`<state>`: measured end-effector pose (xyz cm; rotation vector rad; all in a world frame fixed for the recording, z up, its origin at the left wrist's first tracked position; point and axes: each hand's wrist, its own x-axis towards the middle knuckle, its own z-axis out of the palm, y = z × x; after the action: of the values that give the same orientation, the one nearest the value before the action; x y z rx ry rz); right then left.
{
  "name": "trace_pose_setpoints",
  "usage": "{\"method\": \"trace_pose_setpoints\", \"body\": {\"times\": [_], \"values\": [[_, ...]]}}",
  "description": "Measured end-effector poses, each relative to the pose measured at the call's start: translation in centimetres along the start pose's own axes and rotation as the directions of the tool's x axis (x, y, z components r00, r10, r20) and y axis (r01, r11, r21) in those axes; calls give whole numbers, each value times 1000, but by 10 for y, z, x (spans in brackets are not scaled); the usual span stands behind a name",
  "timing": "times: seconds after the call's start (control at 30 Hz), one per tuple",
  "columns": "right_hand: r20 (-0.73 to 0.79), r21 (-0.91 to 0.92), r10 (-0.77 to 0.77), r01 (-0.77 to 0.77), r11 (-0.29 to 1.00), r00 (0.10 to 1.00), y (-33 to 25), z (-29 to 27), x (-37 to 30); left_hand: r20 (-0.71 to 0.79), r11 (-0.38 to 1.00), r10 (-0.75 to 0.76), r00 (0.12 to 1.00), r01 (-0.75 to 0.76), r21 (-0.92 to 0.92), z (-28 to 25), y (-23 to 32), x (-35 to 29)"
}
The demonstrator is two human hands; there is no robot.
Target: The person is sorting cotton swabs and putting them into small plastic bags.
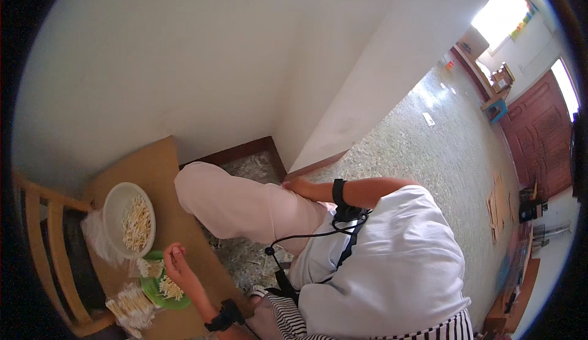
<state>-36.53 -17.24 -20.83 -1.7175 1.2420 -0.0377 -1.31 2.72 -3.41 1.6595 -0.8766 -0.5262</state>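
My left hand [177, 263] is over the cardboard-brown tabletop [202, 272], just right of a green plate [177, 304]. Its fingers are curled together, and whatever they may hold is too small to make out. Small piles of cotton swabs [170, 288] lie on the plate. Behind it stands a white bowl [110, 220] with many loose cotton swabs [137, 224] inside. Nearer me, bundled swabs [131, 306] lie beside the plate, seemingly in clear plastic. My right hand [299, 186] rests loosely on my thigh, holding nothing visible, its fingertips partly hidden.
A wooden chair [58, 248] stands against the table's left side. Clear plastic [97, 236] lies beside the bowl. A pale wall [184, 52] rises behind the table. Across the speckled floor [422, 150] are a blue stool [495, 111], flat cardboard [497, 208] and a reddish door [542, 129].
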Motion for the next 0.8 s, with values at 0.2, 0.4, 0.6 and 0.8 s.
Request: {"method": "trace_pose_setpoints", "body": {"times": [0.2, 0.4, 0.6, 0.8], "values": [[-104, -273, -47, 17, 962, 993, 121, 1, 10, 78, 997, 47, 996, -43, -60, 18, -3, 8], [211, 140, 416, -449, 883, 884, -17, -7, 4, -47, 999, -11, 999, 13, 42, -35, -12, -3], [246, 451, 21, -134, 882, 969, -65, -54, -40, 74, 999, 37, 997, -34, -42, 7, -5, 11], [-26, 510, -374, 334, 793, 927, -163, -48, 3, 65, 997, 67, 996, -70, 43, 6, 5, 18]]}}
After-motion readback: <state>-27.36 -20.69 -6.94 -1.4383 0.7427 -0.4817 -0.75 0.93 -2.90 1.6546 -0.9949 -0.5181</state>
